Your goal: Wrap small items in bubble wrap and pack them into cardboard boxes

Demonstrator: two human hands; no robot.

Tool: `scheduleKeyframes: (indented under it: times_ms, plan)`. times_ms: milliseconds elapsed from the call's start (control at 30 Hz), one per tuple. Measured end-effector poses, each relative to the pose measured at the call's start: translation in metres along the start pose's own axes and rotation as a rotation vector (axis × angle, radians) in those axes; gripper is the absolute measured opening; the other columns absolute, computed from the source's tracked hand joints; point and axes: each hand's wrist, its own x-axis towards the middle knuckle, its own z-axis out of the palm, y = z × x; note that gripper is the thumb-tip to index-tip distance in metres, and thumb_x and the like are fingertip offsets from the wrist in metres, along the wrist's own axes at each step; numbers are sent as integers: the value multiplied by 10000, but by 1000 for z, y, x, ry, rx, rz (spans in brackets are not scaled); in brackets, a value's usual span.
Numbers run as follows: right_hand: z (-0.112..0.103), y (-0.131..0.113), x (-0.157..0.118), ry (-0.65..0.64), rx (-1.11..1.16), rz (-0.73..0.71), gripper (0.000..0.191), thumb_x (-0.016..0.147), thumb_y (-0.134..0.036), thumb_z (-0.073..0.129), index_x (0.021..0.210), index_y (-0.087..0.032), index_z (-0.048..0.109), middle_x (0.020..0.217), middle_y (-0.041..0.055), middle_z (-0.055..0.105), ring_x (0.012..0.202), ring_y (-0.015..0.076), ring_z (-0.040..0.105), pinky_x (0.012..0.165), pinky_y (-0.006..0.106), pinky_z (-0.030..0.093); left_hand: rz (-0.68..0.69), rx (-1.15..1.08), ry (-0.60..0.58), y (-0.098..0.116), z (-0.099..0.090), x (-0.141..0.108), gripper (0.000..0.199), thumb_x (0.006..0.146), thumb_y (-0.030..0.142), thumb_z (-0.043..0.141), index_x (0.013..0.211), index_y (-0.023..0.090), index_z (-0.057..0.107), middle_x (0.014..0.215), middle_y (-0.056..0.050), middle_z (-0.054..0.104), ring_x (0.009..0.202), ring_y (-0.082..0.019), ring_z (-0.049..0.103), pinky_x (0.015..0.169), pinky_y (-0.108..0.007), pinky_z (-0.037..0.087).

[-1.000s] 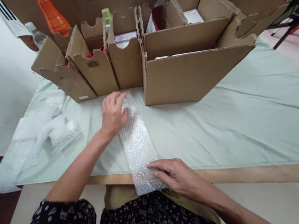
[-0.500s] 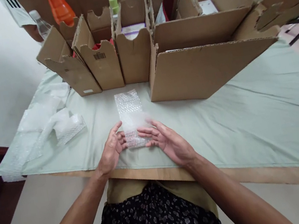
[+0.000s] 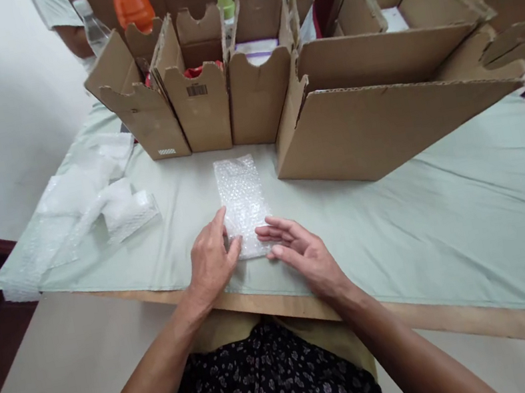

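Observation:
A flat strip of clear bubble wrap (image 3: 242, 193) lies lengthwise on the pale green cloth in front of me. At its lower left edge is my left hand (image 3: 211, 253), palm down, with thumb and fingers apart and its fingertips at the wrap. My right hand (image 3: 302, 250) rests on its side by the lower right edge, fingers stretched out and touching or just over the wrap. Neither hand is closed on anything.
Cardboard bins (image 3: 204, 108) line the back, and a wide box (image 3: 397, 125) juts forward at right. Crumpled bubble wrap (image 3: 84, 194) lies at left. Bottles, one orange (image 3: 132, 6), stand behind. A person's sleeve (image 3: 57, 9) shows at the upper left.
My left hand has turned palm down beside the wrap. A blurred whitish patch over the wrap near my right fingers is gone. The whole view has shifted slightly.

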Motion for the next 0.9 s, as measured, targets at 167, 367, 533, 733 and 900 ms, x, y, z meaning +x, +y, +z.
scheduleKeyframes:
  times_ms: [167,367,533,733,900]
  plan:
    - [-4,2,-8,-4,-756,-372,386,975,-218,601,1354,-229,675,1454,117,680,1376,312,606,1115,550,526,124,65,28,-9,0,0,462,956,198,617,1418,177,600,900,-35,716,829,-207,655,874,-377,557]
    - [-3,8,7,-53,-1219,-447,338,993,-152,560,1290,-194,715,1441,151,688,1338,326,621,1009,504,543,129,111,33,-9,3,3,408,974,220,613,1381,198,628,946,-49,717,880,-218,674,900,-385,557]
    - [-2,3,8,-21,-1229,-531,270,1042,-157,510,1137,-204,758,1272,116,774,1185,277,685,959,448,507,268,47,61,-5,-17,-9,472,965,401,702,1387,201,634,1411,-175,629,1284,-315,626,1092,-488,527]
    - [-5,-5,5,-71,-956,-392,258,1066,-267,519,1099,-207,767,1035,74,821,937,238,731,937,430,515,350,-116,-129,-5,-33,-25,254,985,249,650,1225,230,729,1166,-103,785,1169,-287,702,1049,-496,550]
    - [-8,-10,10,66,-839,-303,305,1051,-383,565,1264,-224,714,1127,89,804,951,248,737,890,418,556,49,-203,-117,-3,-28,-12,269,977,249,610,1205,221,751,924,-46,785,848,-202,720,846,-364,597]
